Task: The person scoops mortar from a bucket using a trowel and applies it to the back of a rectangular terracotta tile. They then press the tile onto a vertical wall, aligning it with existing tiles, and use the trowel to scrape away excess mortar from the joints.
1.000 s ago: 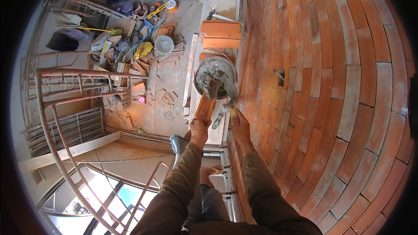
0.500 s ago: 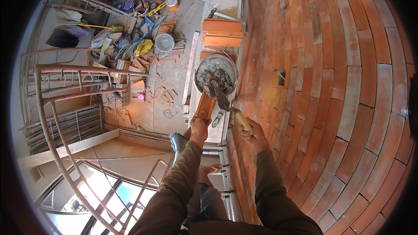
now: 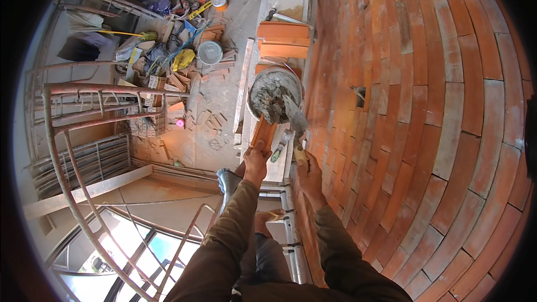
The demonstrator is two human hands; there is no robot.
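Mortar loading: the right hand (image 3: 309,174) grips the trowel (image 3: 295,120) handle, blade just ahead of it over the bucket (image 3: 274,98). The left hand (image 3: 256,163) clasps a brick (image 3: 264,132), tilted up ahead of it, touching the bucket's rim. Keep the brick steady and scoop a modest, even load.

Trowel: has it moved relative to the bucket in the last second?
Yes. The trowel was sunk in the bucket; its blade now lies over the near rim, drawn back toward the right hand.
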